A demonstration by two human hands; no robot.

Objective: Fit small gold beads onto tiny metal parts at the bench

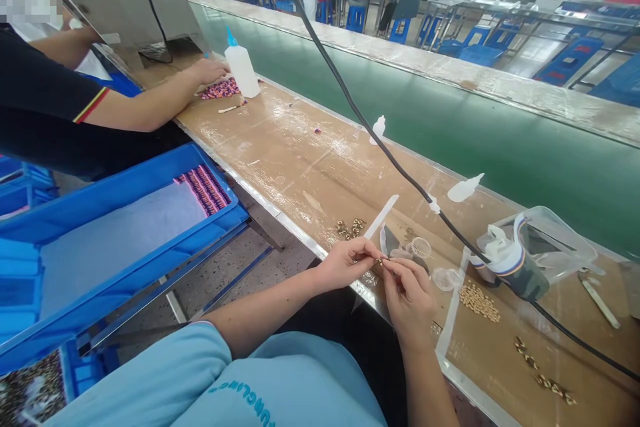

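Note:
Near the table's front edge, my left hand (349, 263) and my right hand (411, 295) meet with their fingertips pinched. Between them is a small dark-and-gold piece (379, 261), mostly covered by the fingers, so its exact kind does not show. A cluster of similar dark-and-gold pieces (351, 228) lies just beyond my left hand. To the right of my right hand are a clear round lid (447, 278) and a pile of small tan pieces (479, 302). More dark-and-gold pieces (554, 388) lie in rows at the lower right.
A black cable (345, 84) crosses over the brown-covered table (300, 174). A white bottle (243, 70) stands near a co-worker's hand (209, 71). A blue tray (125, 194) sits at the left. A clear plastic box (565, 234) and a green belt (400, 100) are beyond.

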